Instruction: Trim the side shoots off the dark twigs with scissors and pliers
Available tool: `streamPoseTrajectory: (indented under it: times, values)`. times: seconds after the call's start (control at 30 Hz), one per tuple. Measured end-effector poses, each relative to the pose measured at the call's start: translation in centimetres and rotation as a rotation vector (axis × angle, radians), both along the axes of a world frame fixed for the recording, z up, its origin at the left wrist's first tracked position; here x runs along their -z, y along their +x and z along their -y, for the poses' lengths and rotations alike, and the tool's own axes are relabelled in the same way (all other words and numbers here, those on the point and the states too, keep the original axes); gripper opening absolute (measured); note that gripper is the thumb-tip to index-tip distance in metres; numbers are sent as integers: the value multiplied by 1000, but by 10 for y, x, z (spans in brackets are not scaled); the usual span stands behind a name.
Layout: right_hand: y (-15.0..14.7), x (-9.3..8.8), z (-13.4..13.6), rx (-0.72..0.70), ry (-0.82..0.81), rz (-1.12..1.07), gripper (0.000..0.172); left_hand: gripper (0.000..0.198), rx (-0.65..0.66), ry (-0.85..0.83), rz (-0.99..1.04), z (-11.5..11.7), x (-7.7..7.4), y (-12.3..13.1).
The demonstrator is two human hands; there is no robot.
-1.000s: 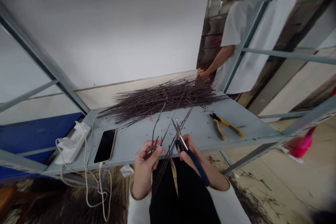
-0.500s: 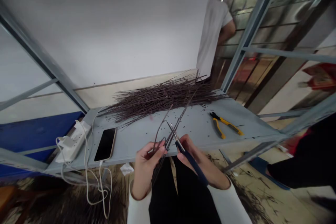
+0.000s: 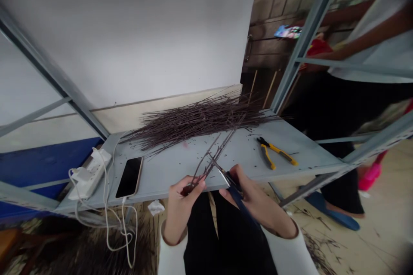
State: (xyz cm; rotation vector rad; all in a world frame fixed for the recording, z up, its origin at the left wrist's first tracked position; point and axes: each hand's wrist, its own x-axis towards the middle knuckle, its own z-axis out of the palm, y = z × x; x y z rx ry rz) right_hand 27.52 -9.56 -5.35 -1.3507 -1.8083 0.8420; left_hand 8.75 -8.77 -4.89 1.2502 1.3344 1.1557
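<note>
My left hand is closed on several thin dark twigs at the shelf's front edge; their far ends point up and right toward the pile. My right hand grips dark-handled scissors, whose blades lie close to the held twigs, slightly parted. A large pile of dark twigs lies along the back of the grey shelf. Yellow and black pliers rest on the right part of the shelf.
A phone with a white cable and a white power strip lie on the left. Grey metal posts frame the shelf. Another person stands at the right. Twigs litter the floor.
My right hand and the scissors have shifted a little right and down. The held twigs have tilted slightly right. At the right, a person with a lit phone has come into view.
</note>
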Motion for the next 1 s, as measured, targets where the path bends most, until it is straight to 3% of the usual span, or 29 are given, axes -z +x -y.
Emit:
streamPoseTrajectory:
  times: [0.27, 0.67, 1.0]
  values:
    - [-1, 14, -7, 208, 105, 87, 27, 24, 33, -24, -4, 1, -5, 1]
    - [-14, 32, -3, 248, 32, -54, 28, 27, 55, -67, 69, -5, 14, -10]
    - [-20, 48, 5, 325, 11, -70, 27, 31, 67, -104, 99, -7, 13, -12]
